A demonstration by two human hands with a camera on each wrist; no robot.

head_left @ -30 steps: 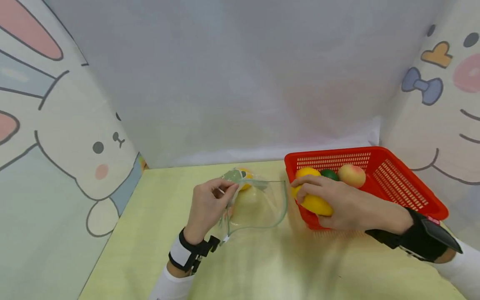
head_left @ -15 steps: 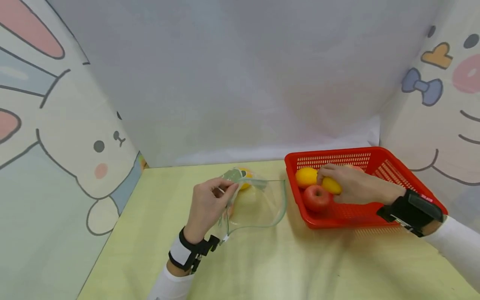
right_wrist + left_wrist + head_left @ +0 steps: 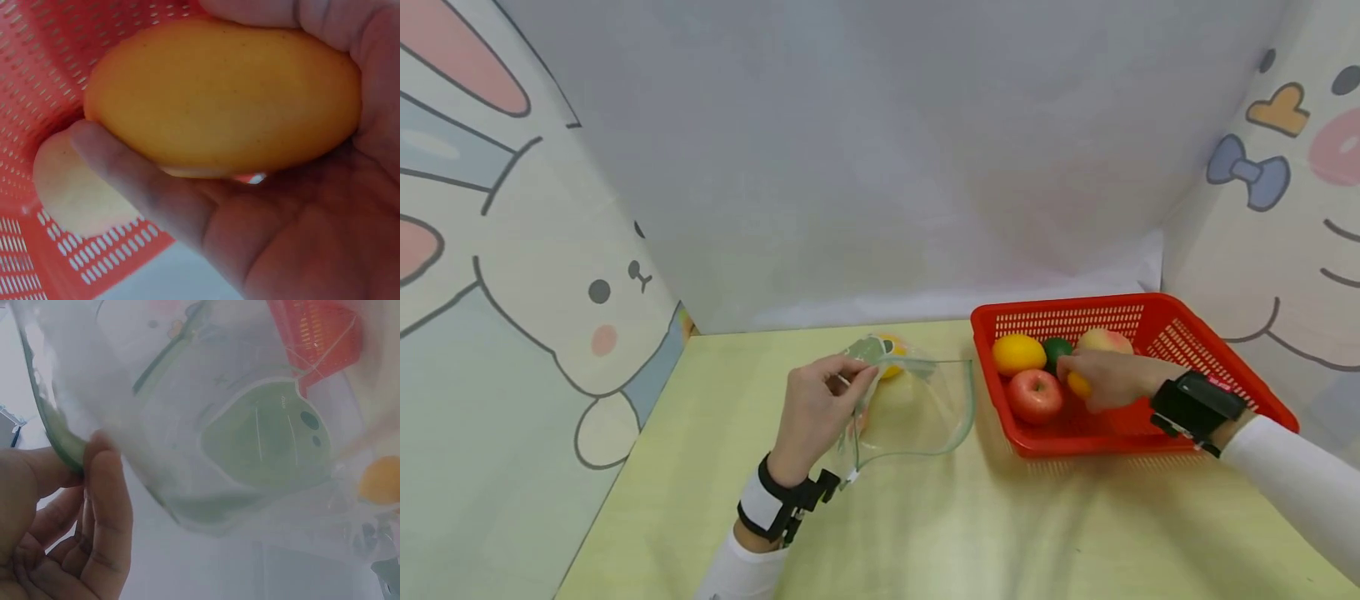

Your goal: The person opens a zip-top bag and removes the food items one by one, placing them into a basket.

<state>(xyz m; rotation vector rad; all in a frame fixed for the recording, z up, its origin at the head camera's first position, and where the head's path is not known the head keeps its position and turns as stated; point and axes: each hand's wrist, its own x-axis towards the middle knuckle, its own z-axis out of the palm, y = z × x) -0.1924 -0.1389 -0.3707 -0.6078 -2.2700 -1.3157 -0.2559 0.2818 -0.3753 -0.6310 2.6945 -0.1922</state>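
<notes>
My left hand (image 3: 820, 408) pinches the edge of a clear plastic bag (image 3: 917, 417) with green trim between thumb and fingers. The bag's mouth spreads toward the right, and a yellow-orange patch (image 3: 891, 348) shows at its far end. In the left wrist view, a pale green patch (image 3: 269, 437) marks the see-through plastic. Down inside the red basket (image 3: 1232, 400), my right hand (image 3: 1116, 379) grips a yellow mango (image 3: 225, 97), fingers and thumb wrapped along its sides. Only a bit of that mango peeks past the hand in the head view.
Left of the right hand, the basket holds a red apple (image 3: 1034, 397), a yellow lemon-like fruit (image 3: 1018, 355) and a dark green fruit (image 3: 1057, 352). A pale peach (image 3: 1103, 340) lies just behind it. Papered walls (image 3: 880, 167) enclose the table (image 3: 715, 467) at the back and sides.
My right hand has carried the mango from the basket's left front edge rightward and down into it, uncovering the apple. The left hand stays still on the bag.
</notes>
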